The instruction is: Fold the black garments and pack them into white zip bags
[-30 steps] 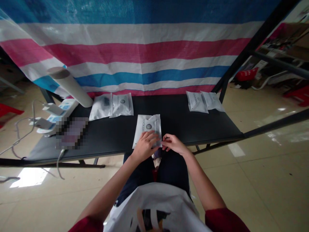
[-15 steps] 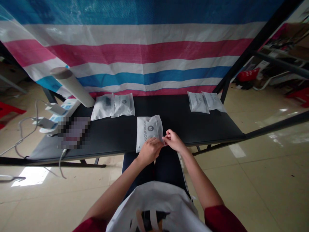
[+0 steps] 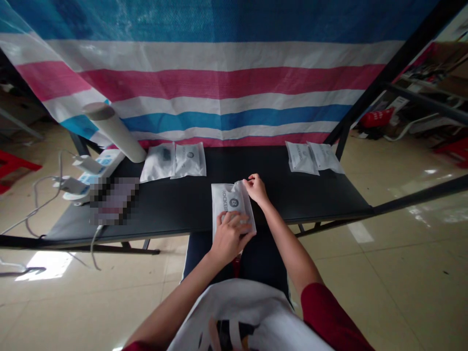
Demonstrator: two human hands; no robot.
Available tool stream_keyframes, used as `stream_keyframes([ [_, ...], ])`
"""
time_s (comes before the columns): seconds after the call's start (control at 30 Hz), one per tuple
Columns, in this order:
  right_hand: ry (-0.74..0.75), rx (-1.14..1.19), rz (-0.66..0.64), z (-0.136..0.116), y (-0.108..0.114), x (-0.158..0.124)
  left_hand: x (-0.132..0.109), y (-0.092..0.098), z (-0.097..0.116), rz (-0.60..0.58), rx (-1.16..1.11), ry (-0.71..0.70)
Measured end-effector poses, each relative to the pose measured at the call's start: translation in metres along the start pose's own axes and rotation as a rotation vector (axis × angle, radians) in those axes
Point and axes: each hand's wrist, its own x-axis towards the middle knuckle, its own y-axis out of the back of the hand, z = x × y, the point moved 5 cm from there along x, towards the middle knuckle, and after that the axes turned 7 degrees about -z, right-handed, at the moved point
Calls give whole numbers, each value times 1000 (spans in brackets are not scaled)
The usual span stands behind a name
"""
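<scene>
Right fingers: the right hand (image 3: 256, 189) has its fingers (image 3: 252, 181) pressed together, pinching the top right corner of the pouch's folded edge between fingertips and thumb.
Left fingers: the left hand (image 3: 230, 239) lies flat, its fingers (image 3: 234, 225) slightly spread and pressing on the lower half of the pouch.
Pouch: the white plastic pouch (image 3: 228, 204) lies on the table, just in front of the person and near the table's front edge, with its lower end overhanging that edge. Dark lettering runs up its left side and a round logo sits near the top, with the lettering partly covered by the left hand.
Table: the black table (image 3: 310, 195) carries everything here.
Left pair: two white pouches (image 3: 175, 162) lie side by side near the back edge, left of the hands.
Right pair: two more white pouches (image 3: 312, 158) lie overlapping at the back right corner.
Far left: a long pale tube (image 3: 117, 131) leans tilted beside a white device with blue panels (image 3: 97, 175), cables (image 3: 44, 202) trailing off the table, next to a pixelated patch (image 3: 115, 201).
Backdrop: a striped tarpaulin (image 3: 219, 78) in blue, white and pink hangs behind the table.
</scene>
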Motion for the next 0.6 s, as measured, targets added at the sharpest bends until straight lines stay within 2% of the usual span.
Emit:
stream_keyframes([
  [0.1, -116, 160, -245, 6, -5, -26, -1, 0, -7, -31, 60, 85],
  [0.17, -156, 233, -445, 7, -6, -48, -2, -4, -8, -89, 45, 62],
  [0.2, -158, 253, -507, 8, -4, -59, -3, -6, -7, -120, 24, 31],
  [0.27, -166, 293, -546, 13, 4, -78, -2, -7, -4, -163, -29, -40],
  [0.4, -225, 331, -420, 38, 46, -100, -2, -3, -8, -157, -142, -107],
  [0.47, -222, 279, -303, 53, 79, -105, -3, -1, -18, -130, -165, -85],
  [0.6, -236, 254, -5, 76, 163, -101, -9, -3, -44, -102, -186, 1],
])
